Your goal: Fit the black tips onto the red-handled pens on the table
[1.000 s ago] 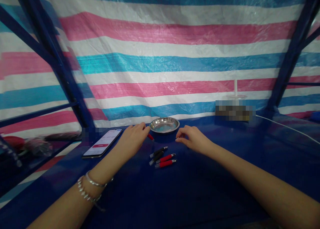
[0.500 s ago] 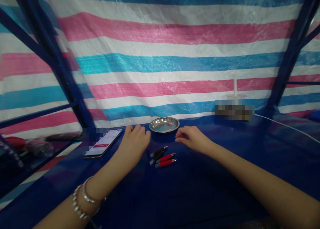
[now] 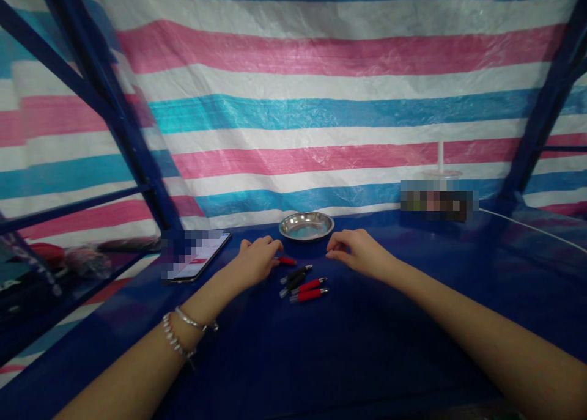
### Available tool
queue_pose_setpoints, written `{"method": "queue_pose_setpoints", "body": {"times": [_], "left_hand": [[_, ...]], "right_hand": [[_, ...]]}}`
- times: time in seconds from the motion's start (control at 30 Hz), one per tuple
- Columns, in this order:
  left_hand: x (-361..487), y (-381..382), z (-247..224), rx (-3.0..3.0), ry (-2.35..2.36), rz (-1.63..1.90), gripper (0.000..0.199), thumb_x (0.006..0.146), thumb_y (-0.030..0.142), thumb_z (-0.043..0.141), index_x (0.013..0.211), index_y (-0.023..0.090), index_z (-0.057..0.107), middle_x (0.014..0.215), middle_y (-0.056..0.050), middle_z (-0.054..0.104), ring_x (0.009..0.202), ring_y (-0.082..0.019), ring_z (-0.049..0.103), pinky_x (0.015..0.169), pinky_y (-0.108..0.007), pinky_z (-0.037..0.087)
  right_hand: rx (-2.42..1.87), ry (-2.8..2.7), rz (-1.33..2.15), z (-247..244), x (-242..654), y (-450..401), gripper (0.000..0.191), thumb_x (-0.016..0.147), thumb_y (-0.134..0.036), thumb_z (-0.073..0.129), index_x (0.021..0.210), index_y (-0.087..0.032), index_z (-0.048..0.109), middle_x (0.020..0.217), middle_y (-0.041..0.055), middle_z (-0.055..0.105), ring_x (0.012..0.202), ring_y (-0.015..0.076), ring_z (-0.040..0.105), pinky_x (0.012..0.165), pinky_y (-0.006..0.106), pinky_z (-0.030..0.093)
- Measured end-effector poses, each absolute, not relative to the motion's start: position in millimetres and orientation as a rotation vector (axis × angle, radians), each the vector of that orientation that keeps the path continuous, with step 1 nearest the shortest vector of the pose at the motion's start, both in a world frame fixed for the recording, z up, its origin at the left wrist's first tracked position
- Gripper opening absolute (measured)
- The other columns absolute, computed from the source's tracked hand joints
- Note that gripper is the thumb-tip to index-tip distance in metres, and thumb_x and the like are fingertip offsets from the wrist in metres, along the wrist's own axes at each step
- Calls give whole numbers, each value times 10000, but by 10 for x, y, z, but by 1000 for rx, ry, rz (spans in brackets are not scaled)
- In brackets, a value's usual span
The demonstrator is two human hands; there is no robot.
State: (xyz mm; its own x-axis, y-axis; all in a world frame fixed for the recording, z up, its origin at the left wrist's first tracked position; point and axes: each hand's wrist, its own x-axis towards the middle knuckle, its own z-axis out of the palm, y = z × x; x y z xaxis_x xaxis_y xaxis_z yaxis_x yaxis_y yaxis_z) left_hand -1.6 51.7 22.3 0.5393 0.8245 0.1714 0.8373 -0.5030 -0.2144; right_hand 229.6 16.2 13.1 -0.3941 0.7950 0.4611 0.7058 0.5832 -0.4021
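Note:
My left hand (image 3: 257,260), wearing silver bracelets, is closed at the fingertips on a red pen (image 3: 287,261), whose front part sticks out to the right. The rest of that pen is hidden under the fingers. Just below it, two black pens (image 3: 296,276) and two red pens (image 3: 310,295) lie close together on the blue table (image 3: 348,346). My right hand (image 3: 358,254) hovers or rests right of the pens, its fingers curled and thumb and finger pinched, with nothing visible in them. Between and behind both hands stands a shallow oval metal dish (image 3: 306,239).
A phone (image 3: 211,254) with a lit screen lies left of my left hand. At the back right are a lidded cup with a straw (image 3: 441,157), partly blurred out, and a white cable (image 3: 532,222). Blue metal posts (image 3: 123,126) and a striped sheet (image 3: 321,114) border the table.
My left hand has lowered and turned, and a red pen now shows at its fingertips. My right hand keeps its pinched pose. The whole view has shifted slightly.

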Motion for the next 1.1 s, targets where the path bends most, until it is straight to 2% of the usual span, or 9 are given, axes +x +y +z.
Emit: {"method": "queue_pose_setpoints", "body": {"times": [0.2, 0.33, 0.57, 0.67, 1.1], "left_hand": [[-89, 603, 226, -2567, -1492, -22, 152, 754, 141, 519, 878, 205, 579, 910, -57, 573, 843, -245, 530, 654, -324, 358], [-73, 594, 245, -2580, -1489, -77, 75, 746, 141, 542, 788, 184, 587, 826, -41, 596, 808, -241, 538, 654, -315, 349], [154, 375, 345, -2609, -1365, -316, 44, 802, 160, 544, 841, 176, 557, 863, -13, 618, 804, -187, 550, 641, -259, 343], [253, 249, 358, -2582, -1353, -390, 38, 812, 169, 542, 848, 173, 555, 847, -10, 624, 791, -187, 555, 641, -271, 329], [319, 140, 299, -2526, -1328, -402, 66, 820, 193, 528, 856, 155, 569, 789, -35, 627, 752, -207, 559, 613, -291, 296]], "right_hand": [[-1176, -2186, 187, 125, 2293, 164, 96, 737, -201, 534, 745, -144, 611, 695, 37, 635, 647, 121, 571, 604, 221, 397], [-1188, -2100, 316, 128, 2287, 177, 88, 721, -192, 540, 746, -155, 616, 693, 27, 643, 646, 116, 582, 607, 222, 411], [-1077, -1816, 764, 72, 2268, 250, 114, 680, -201, 576, 767, -128, 586, 693, 55, 663, 678, 146, 622, 659, 265, 460], [-1020, -1754, 898, 40, 2257, 261, 135, 668, -213, 593, 770, -128, 567, 704, 59, 662, 685, 149, 625, 678, 286, 470], [-974, -1672, 970, 26, 2253, 256, 141, 647, -188, 612, 762, -147, 540, 697, 34, 656, 714, 148, 626, 729, 309, 468]]}}
